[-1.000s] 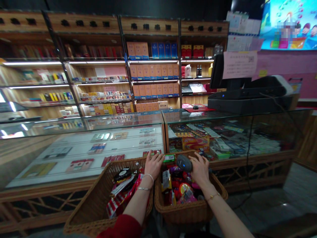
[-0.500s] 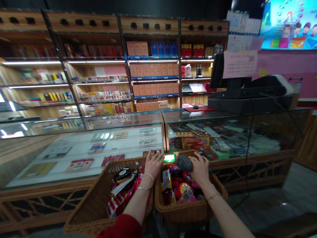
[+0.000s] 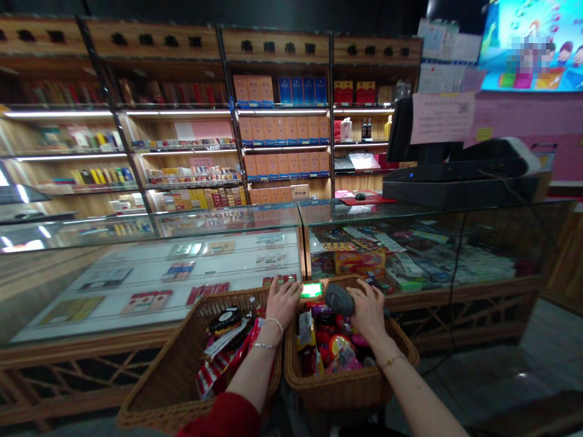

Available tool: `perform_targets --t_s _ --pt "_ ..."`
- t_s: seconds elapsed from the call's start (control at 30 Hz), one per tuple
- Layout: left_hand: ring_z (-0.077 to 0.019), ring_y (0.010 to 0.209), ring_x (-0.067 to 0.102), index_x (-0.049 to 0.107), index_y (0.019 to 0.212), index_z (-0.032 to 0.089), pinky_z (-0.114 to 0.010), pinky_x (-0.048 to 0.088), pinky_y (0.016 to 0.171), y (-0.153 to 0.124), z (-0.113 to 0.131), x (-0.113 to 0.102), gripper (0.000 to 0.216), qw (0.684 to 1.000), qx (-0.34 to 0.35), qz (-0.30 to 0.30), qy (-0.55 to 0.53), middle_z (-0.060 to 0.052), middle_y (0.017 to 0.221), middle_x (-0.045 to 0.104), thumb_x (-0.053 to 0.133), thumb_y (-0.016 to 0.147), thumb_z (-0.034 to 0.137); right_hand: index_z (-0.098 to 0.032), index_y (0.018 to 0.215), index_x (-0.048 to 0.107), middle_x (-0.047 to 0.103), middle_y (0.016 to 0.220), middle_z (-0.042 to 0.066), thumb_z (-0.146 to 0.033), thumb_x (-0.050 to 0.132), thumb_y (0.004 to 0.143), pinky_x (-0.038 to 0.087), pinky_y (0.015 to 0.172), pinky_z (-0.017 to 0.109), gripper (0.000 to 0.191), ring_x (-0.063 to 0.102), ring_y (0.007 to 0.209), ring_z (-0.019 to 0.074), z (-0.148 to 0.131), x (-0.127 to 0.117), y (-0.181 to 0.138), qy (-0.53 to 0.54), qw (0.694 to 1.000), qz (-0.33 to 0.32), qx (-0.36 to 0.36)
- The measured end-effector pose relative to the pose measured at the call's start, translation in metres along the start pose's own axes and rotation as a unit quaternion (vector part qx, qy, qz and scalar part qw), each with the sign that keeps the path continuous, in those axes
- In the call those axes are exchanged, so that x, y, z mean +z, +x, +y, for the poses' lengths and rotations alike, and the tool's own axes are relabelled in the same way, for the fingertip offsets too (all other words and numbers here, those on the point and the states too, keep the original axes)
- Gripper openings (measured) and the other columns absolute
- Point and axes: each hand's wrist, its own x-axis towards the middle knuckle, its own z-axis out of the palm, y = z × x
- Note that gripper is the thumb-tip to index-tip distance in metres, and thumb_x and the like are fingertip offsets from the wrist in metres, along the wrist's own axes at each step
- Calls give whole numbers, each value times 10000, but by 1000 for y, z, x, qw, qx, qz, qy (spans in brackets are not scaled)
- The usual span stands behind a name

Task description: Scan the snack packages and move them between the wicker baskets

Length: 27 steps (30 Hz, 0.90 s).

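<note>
A dark grey handheld barcode scanner point(image 3: 339, 300) is gripped in my right hand point(image 3: 368, 306), its head pointing left over the right wicker basket point(image 3: 337, 383). Green-white light from it falls on a small flat pack point(image 3: 312, 290). Against the pack's left end are the fingers of my left hand point(image 3: 283, 298), which seem to pinch it; the fingertips are partly hidden. That hand is over the inner far corner of the left wicker basket point(image 3: 150, 379). Colourful snack packets point(image 3: 339, 349) fill the right basket. Striped red packets point(image 3: 216, 373) and a black round pack point(image 3: 228, 318) lie in the left one.
Glass display counters point(image 3: 300, 243) stand just beyond the baskets, with flat packs and papers inside. A monitor and till point(image 3: 460, 176) sit on the right counter, a cable point(image 3: 458, 267) hanging down its front. Shelves of boxes point(image 3: 285, 130) line the back wall.
</note>
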Motion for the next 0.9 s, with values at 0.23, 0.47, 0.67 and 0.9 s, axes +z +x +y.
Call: perform_targets --t_s 0.23,0.47,0.67,0.9 --pt "-236 1194 599 631 1254 329 -599 245 1176 0 0 5 365 999 2 33 4 -2 1290 679 472 949 204 -216 919 709 743 1104 32 -67 521 726 205 1067 432 308 460 1294 249 2 1 -1 -14 1000 4 -11" --pt "-242 1167 614 643 1242 315 -596 247 1172 -1 0 7 367 998 10 56 2 -7 1259 697 473 942 191 -226 906 706 744 1098 30 -67 534 717 210 1059 431 302 477 1279 247 4 2 -1 -26 999 13 -19" --pt "-242 1154 620 652 1230 321 -588 241 1174 -1 -1 7 368 998 9 66 -2 -9 1252 700 487 929 189 -225 891 700 745 1104 25 -68 517 739 220 1047 429 285 483 1269 244 5 4 -1 -31 999 29 -19" --pt "-242 1151 621 650 1236 313 -592 234 1176 -1 1 3 370 998 3 66 -13 -23 1249 702 486 927 192 -229 863 701 741 1123 16 -71 519 747 225 1041 425 269 481 1267 242 6 6 -1 -27 999 36 -15"
